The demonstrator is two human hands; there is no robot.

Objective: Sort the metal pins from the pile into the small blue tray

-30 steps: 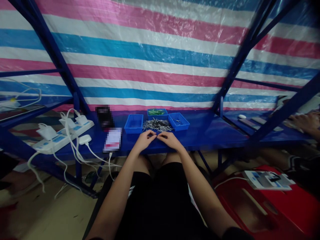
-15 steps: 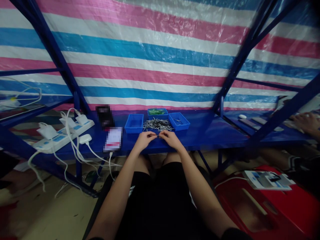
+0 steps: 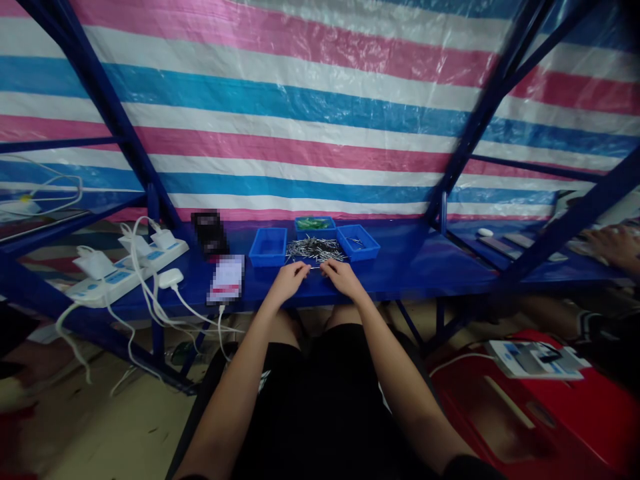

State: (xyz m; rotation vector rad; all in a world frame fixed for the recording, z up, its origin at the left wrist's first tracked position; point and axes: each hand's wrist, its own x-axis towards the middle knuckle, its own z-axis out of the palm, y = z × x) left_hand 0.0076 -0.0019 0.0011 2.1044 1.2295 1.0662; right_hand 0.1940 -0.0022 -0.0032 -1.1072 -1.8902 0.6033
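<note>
Between my two hands a thin silvery metal rod spans level above the near edge of the blue table. My left hand pinches one end of it and my right hand the other, both with closed fingers. Just beyond them lies a loose pile of similar thin metal pieces, some dark. To its left is a blue bin with nothing visible inside. The right blue bin has a few thin pieces in it. Behind the pile, another blue bin contains green items I cannot make out.
A white power strip with plugs and cables occupies the left of the table, near a blurred phone on a cable. Blue metal posts flank the bench. At far right a co-worker's hand shows above a red stool.
My hands have moved slightly apart, so more of the thin metal rod shows between my fingertips. The bins and pile look the same.
</note>
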